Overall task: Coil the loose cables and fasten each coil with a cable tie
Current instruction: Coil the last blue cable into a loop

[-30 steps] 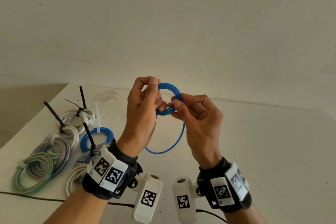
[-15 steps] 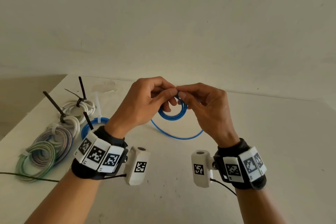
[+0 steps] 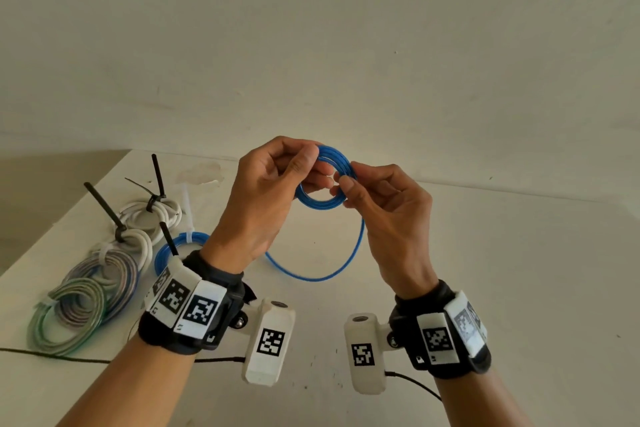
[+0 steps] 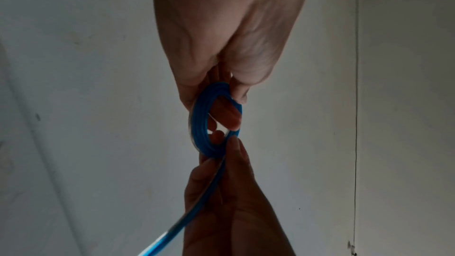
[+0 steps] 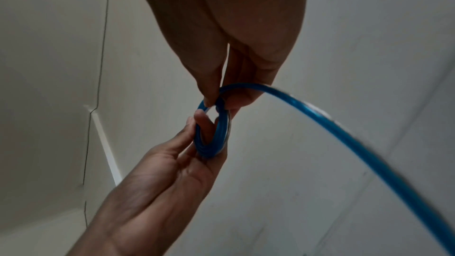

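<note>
I hold a small coil of blue cable (image 3: 320,200) (image 4: 200,124) (image 5: 221,135) in the air above the white table (image 3: 519,270). My left hand (image 3: 273,191) (image 4: 229,46) pinches the coil's left side, thumb on top and fingers through the ring. My right hand (image 3: 388,204) (image 5: 221,36) pinches the cable at the coil's right edge. From there a loose blue tail (image 3: 332,270) (image 5: 357,143) hangs in a loop down toward the table and runs back under my left wrist.
At the table's left lie several tied coils: white ones (image 3: 152,215) with black cable ties (image 3: 157,177) sticking up, a blue coil (image 3: 173,246), and grey-green coils (image 3: 69,315). A thin black wire (image 3: 52,355) crosses the near edge. A plain wall stands behind.
Both hands rose from lower over the table, and the coil turned up to face me. The tail's loop now hangs under my right hand.
</note>
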Action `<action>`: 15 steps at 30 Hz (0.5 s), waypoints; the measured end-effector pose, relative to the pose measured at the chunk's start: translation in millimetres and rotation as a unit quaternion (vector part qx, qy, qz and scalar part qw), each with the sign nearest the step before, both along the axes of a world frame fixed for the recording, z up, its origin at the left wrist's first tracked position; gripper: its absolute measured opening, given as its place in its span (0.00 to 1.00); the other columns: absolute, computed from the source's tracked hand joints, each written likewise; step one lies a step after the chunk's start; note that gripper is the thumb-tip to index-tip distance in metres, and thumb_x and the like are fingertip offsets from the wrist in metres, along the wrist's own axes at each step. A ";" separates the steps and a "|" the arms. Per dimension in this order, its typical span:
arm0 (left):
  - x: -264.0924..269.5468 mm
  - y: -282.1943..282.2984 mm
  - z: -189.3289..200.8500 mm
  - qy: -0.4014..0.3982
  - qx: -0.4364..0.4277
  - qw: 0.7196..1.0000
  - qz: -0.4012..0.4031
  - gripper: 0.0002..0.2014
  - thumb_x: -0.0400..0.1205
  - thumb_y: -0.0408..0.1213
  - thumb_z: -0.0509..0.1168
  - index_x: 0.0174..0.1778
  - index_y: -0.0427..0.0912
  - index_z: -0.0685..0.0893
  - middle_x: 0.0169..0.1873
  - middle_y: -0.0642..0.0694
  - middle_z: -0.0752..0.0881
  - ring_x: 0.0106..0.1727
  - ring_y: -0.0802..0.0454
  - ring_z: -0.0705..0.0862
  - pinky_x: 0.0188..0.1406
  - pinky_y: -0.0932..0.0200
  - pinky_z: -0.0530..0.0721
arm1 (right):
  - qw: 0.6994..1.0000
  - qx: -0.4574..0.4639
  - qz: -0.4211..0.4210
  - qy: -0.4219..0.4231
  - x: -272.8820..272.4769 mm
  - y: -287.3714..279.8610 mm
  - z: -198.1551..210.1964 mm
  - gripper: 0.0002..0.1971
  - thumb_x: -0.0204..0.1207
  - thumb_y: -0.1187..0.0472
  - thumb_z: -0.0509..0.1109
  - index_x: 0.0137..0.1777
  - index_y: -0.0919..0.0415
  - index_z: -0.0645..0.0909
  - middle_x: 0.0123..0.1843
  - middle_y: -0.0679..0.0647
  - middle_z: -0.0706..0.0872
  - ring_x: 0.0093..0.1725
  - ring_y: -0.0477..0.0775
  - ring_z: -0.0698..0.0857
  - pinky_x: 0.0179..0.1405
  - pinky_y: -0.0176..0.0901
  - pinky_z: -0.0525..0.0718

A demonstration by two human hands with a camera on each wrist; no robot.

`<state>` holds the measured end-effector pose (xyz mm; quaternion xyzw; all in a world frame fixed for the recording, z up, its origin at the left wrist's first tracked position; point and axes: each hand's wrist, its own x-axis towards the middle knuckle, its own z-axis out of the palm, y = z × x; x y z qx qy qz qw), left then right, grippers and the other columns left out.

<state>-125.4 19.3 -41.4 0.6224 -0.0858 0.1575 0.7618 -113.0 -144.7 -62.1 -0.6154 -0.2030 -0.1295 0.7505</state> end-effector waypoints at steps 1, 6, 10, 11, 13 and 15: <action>-0.5 0.0 0.6 0.009 -0.009 1.000 -0.013 0.10 0.87 0.35 0.64 0.58 0.33 0.85 0.41 0.42 0.93 0.42 0.46 0.92 0.49 0.56 0.89 | 1.000 -0.009 -0.001 -0.008 0.7 -1.5 0.2 0.08 0.78 0.72 0.76 0.56 0.66 0.86 0.48 0.61 0.94 0.46 0.61 0.94 0.43 0.42 0.89; -3.1 3.3 4.5 0.053 -0.019 0.996 -0.075 0.11 0.87 0.34 0.63 0.62 0.33 0.82 0.45 0.41 0.93 0.48 0.44 0.92 0.54 0.52 0.89 | 0.998 -0.051 -0.015 -0.033 3.3 -8.5 3.5 0.08 0.78 0.70 0.76 0.55 0.66 0.87 0.47 0.58 0.94 0.44 0.57 0.93 0.41 0.41 0.89; -3.3 7.9 6.7 0.080 0.112 0.985 -0.109 0.25 0.81 0.52 0.64 0.58 0.30 0.79 0.35 0.42 0.89 0.35 0.47 0.86 0.53 0.40 0.90 | 0.987 -0.153 0.007 -0.042 6.3 -19.5 7.7 0.09 0.78 0.69 0.77 0.53 0.56 0.90 0.47 0.50 0.94 0.46 0.52 0.93 0.49 0.44 0.89; -3.7 6.9 5.4 0.078 0.153 0.979 -0.109 0.27 0.81 0.54 0.63 0.58 0.30 0.79 0.31 0.43 0.86 0.32 0.48 0.82 0.53 0.36 0.89 | 0.980 -0.193 0.013 -0.051 6.6 -20.6 7.7 0.09 0.78 0.68 0.78 0.53 0.55 0.91 0.47 0.48 0.94 0.47 0.51 0.93 0.50 0.45 0.89; -4.5 4.5 1.2 0.054 0.227 0.966 -0.110 0.20 0.86 0.50 0.60 0.57 0.34 0.80 0.29 0.45 0.83 0.30 0.50 0.79 0.47 0.39 0.89 | 0.966 -0.252 0.016 -0.063 6.6 -21.7 7.7 0.07 0.79 0.67 0.77 0.54 0.57 0.92 0.46 0.46 0.94 0.48 0.50 0.92 0.50 0.48 0.90; -4.6 3.0 -1.4 0.026 0.260 0.959 -0.113 0.13 0.89 0.44 0.59 0.55 0.36 0.79 0.30 0.47 0.82 0.32 0.49 0.80 0.40 0.50 0.85 | 0.968 -0.243 0.020 -0.052 6.6 -23.7 9.2 0.07 0.79 0.68 0.76 0.53 0.58 0.92 0.44 0.48 0.94 0.45 0.51 0.92 0.45 0.48 0.90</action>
